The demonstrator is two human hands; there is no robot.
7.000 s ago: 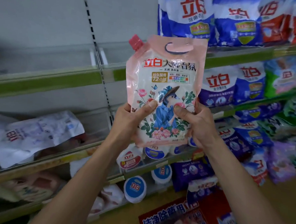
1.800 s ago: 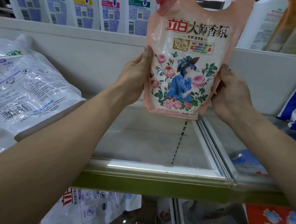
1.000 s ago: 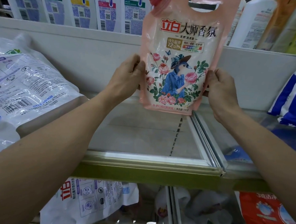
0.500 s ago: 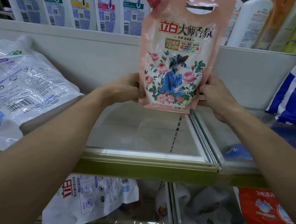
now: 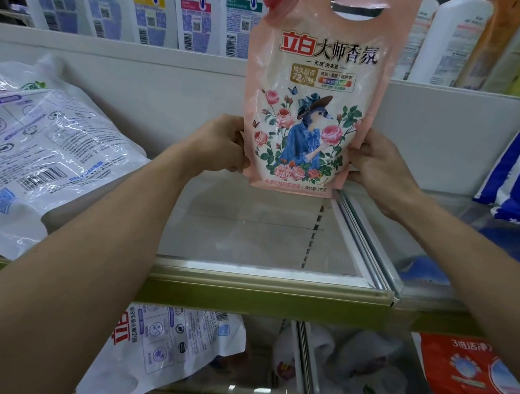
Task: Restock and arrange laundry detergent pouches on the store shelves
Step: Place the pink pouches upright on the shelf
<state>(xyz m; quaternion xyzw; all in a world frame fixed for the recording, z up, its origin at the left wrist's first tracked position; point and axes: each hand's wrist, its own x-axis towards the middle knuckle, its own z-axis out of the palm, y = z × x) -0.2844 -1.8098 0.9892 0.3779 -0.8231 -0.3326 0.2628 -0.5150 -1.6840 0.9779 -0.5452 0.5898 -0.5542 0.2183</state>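
Note:
A pink detergent pouch [image 5: 315,88] with roses, a blue-dressed bird figure, a red cap and a cut-out handle stands upright at the back of the glass shelf [image 5: 251,232]. My left hand [image 5: 219,146] grips its lower left edge. My right hand [image 5: 377,170] grips its lower right edge, fingers curled round the side. The pouch's bottom sits at or just above the shelf surface; contact is not clear.
A large white pouch [image 5: 41,152] lies tilted on the shelf at left. A blue and white bag [image 5: 516,168] leans at right. A row of white pouches [image 5: 148,10] and bottles [image 5: 460,38] stands behind the white back panel. More pouches lie on the shelf below.
Both hands have slid down to the pouch's lower edges, and the pouch has moved back and down toward the rear of the shelf.

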